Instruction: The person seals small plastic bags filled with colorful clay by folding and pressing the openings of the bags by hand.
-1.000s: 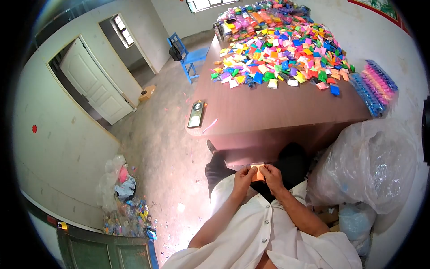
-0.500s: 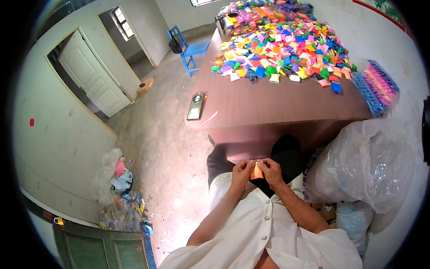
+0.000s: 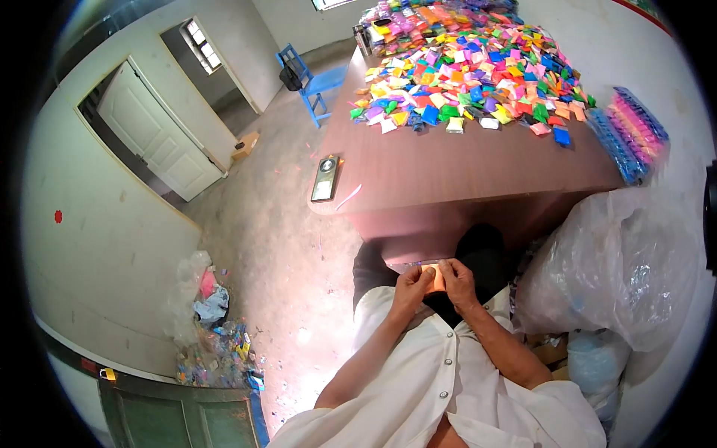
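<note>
Over my lap, close to the table's front edge, both hands hold one small orange packet (image 3: 436, 279). My left hand (image 3: 410, 288) pinches its left side between thumb and fingers. On the other side, my right hand (image 3: 458, 284) grips the upper right part. Fingers cover much of the packet, so its full outline is hidden. Many similar small packets (image 3: 478, 86) in mixed colours lie heaped across the far part of the brown table (image 3: 448, 168).
A phone-like device (image 3: 326, 178) lies at the table's left corner. Long blue and pink packs (image 3: 631, 134) sit at its right edge. A large clear plastic bag (image 3: 612, 269) bulges at my right. Wrapper scraps (image 3: 216, 355) cover the floor at left; a blue chair (image 3: 321, 81) stands beyond.
My hands have shifted slightly on the orange packet, and my right hand now covers more of its upper edge. The view has turned a little.
</note>
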`<move>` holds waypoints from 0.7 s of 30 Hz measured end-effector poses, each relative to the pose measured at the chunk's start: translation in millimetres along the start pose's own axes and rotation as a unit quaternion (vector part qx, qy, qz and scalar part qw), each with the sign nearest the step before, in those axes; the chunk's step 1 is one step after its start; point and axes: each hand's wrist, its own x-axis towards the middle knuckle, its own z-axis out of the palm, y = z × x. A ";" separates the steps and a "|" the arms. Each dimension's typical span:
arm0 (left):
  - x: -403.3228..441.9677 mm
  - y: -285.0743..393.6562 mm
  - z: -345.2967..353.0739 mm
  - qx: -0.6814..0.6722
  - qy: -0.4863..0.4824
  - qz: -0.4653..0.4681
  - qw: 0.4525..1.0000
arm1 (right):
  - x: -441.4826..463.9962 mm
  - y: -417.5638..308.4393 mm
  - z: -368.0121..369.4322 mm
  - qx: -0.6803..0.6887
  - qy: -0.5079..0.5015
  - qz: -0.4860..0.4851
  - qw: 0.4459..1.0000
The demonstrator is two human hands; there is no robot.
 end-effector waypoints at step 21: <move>2.2 -7.9 -4.2 -0.029 0.034 -0.028 0.999 | -6.6 -23.2 0.3 0.020 -0.098 0.111 0.989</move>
